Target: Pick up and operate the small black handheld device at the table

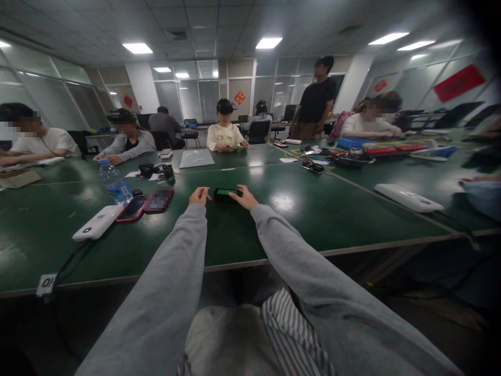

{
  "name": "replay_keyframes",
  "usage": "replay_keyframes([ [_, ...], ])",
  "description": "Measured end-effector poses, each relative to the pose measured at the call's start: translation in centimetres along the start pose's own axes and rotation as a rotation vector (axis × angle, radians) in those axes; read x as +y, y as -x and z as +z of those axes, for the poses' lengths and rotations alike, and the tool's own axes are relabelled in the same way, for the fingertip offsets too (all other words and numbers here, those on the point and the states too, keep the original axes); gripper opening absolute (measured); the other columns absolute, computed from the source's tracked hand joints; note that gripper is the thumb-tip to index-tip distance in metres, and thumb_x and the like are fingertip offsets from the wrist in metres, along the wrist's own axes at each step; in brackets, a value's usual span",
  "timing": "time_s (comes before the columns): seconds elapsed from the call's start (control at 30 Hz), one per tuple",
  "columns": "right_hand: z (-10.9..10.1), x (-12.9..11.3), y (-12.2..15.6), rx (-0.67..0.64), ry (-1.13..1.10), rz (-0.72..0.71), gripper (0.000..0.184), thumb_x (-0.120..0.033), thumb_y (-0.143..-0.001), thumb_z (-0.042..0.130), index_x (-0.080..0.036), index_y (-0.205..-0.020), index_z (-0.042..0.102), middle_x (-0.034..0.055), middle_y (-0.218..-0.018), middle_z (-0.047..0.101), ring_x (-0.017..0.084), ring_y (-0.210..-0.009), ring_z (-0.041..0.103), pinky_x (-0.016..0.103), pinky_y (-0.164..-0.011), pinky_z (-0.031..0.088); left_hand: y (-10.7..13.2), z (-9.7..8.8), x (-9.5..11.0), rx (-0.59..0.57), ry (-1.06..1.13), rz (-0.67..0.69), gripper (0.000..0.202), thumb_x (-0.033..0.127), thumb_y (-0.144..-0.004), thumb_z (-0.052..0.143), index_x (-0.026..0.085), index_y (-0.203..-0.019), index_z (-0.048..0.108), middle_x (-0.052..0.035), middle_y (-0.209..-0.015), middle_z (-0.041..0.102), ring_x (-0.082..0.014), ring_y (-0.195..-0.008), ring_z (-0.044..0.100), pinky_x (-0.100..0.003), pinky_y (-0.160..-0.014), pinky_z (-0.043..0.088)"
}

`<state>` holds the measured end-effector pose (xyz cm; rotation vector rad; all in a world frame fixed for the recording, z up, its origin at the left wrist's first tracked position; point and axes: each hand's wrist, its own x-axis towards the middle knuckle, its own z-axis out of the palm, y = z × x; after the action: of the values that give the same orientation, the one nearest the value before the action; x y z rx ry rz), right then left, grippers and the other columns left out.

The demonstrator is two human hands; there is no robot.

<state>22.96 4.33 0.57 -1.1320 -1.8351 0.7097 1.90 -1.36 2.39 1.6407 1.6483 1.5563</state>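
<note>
Desk [230, 237]: the green surface before you carries the work; the black box is on it, between your hands, not lifted. As far as the view shows, you have one hand at the box and the other free; what is done inside it or left to do, you cannot tell from here.
Bottle [117, 183]: well to your left, tilted in view, behind the phones [132, 210].
White pack [97, 224]: left of the phones, with a cable, well apart from your hands.
Right hand [246, 198]: thumb and fingers spread about the box's right end, touching it; whether you grip it or only rest there, you cannot tell.
Left hand [200, 195]: loosely bent, a narrow gap, nothing visible in it, just beside the box's left end.
Black box [224, 195]: green face showing to you.
</note>
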Motion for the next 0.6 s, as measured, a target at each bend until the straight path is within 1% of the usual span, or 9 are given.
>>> replay_keyframes([
  [0.07, -0.2, 0.3, 0.0, -0.018, 0.074, -0.064, 0.062, -0.039, -0.065, 0.07, -0.016, -0.117, 0.045, 0.011, -0.11, 0.056, 0.02, -0.104, 0.053, 0.037, -0.092, 0.04, -0.3, -0.1, -0.3, 0.061, 0.019, 0.012, 0.031, 0.038, -0.081, 0.047, 0.018, -0.1, 0.06, -0.0021, -0.069, 0.067, -0.0125, -0.071, 0.063, -0.023, -0.069, 0.045],
  [0.13, -0.4, 0.5, 0.1, -0.056, 0.103, -0.112, 0.054, -0.034, -0.064, 0.07, -0.018, -0.111, 0.05, 0.0063, -0.103, 0.058, 0.018, -0.098, 0.054, 0.037, -0.089, 0.042, -0.5, 0.0, -0.6, 0.048, 0.056, 0.014, 0.027, 0.033, -0.08, 0.05, 0.017, -0.101, 0.058, -0.0052, -0.084, 0.068, -0.0135, -0.086, 0.063, -0.026, -0.081, 0.045],
  [0.23, -0.5, 0.5, 0.0, -0.142, 0.086, -0.182, 0.049, -0.034, -0.065, 0.07, -0.02, -0.109, 0.053, 0.0038, -0.101, 0.057, 0.017, -0.096, 0.054, 0.035, -0.088, 0.042, -0.3, 0.4, -0.5, -0.024, 0.107, -0.01, 0.025, 0.031, -0.079, 0.055, 0.018, -0.099, 0.058, -0.008, -0.099, 0.066, -0.0157, -0.097, 0.06, -0.03, -0.087, 0.043],
  [0.3, -0.3, 0.3, 0.0, -0.095, 0.107, -0.204, 0.048, -0.037, -0.063, 0.071, -0.02, -0.105, 0.055, 0.0049, -0.103, 0.055, 0.018, -0.1, 0.051, 0.035, -0.09, 0.04, 0.2, 0.5, -0.1, -0.046, 0.117, -0.04, 0.025, 0.034, -0.078, 0.056, 0.02, -0.098, 0.059, -0.0072, -0.099, 0.066, -0.0174, -0.098, 0.06, -0.031, -0.086, 0.044],
  [0.37, -0.1, 0.1, -0.2, 0.017, 0.101, -0.153, 0.045, -0.045, -0.067, 0.066, -0.019, -0.102, 0.056, 0.0054, -0.098, 0.056, 0.017, -0.095, 0.052, 0.034, -0.088, 0.041, 0.8, 0.5, 0.5, -0.034, 0.114, -0.071, 0.026, 0.037, -0.078, 0.056, 0.021, -0.098, 0.06, -0.006, -0.097, 0.067, -0.0186, -0.096, 0.06, -0.032, -0.084, 0.046],
  [0.4, -0.1, 0.0, -0.3, 0.053, 0.067, -0.103, 0.043, -0.049, -0.072, 0.06, -0.018, -0.102, 0.054, 0.0049, -0.092, 0.057, 0.015, -0.088, 0.054, 0.033, -0.084, 0.043, 1.1, 0.5, 0.8, -0.022, 0.108, -0.081, 0.027, 0.039, -0.078, 0.055, 0.022, -0.098, 0.06, -0.0054, -0.096, 0.067, -0.0189, -0.096, 0.06, -0.031, -0.082, 0.046],
  [0.5, -0.4, 0.0, -0.6, 0.026, -0.071, 0.064, 0.043, -0.053, -0.085, 0.037, -0.017, -0.105, 0.048, 0.0004, -0.072, 0.058, 0.011, -0.063, 0.055, 0.029, -0.068, 0.046, 1.7, 0.2, 1.5, -0.01, 0.084, -0.1, 0.03, 0.042, -0.078, 0.055, 0.022, -0.099, 0.06, -0.0044, -0.09, 0.067, -0.0186, -0.09, 0.061, -0.029, -0.077, 0.048],
  [0.53, -0.7, 0.0, -0.7, 0.035, -0.076, 0.094, 0.043, -0.054, -0.085, 0.035, -0.017, -0.104, 0.047, -0.0004, -0.069, 0.058, 0.011, -0.059, 0.054, 0.028, -0.065, 0.046, 1.8, 0.2, 1.6, -0.009, 0.075, -0.104, 0.03, 0.043, -0.077, 0.055, 0.022, -0.099, 0.06, -0.0042, -0.088, 0.067, -0.0182, -0.087, 0.061, -0.029, -0.075, 0.048],
  [0.6, -1.4, -0.2, -0.7, 0.141, -0.024, 0.108, 0.042, -0.056, -0.083, 0.039, -0.018, -0.099, 0.048, -0.0001, -0.068, 0.058, 0.012, -0.06, 0.055, 0.027, -0.065, 0.046, 1.9, 0.1, 1.8, -0.002, 0.062, -0.114, 0.031, 0.043, -0.077, 0.055, 0.022, -0.099, 0.06, -0.0037, -0.083, 0.067, -0.0175, -0.082, 0.062, -0.028, -0.071, 0.048],
])
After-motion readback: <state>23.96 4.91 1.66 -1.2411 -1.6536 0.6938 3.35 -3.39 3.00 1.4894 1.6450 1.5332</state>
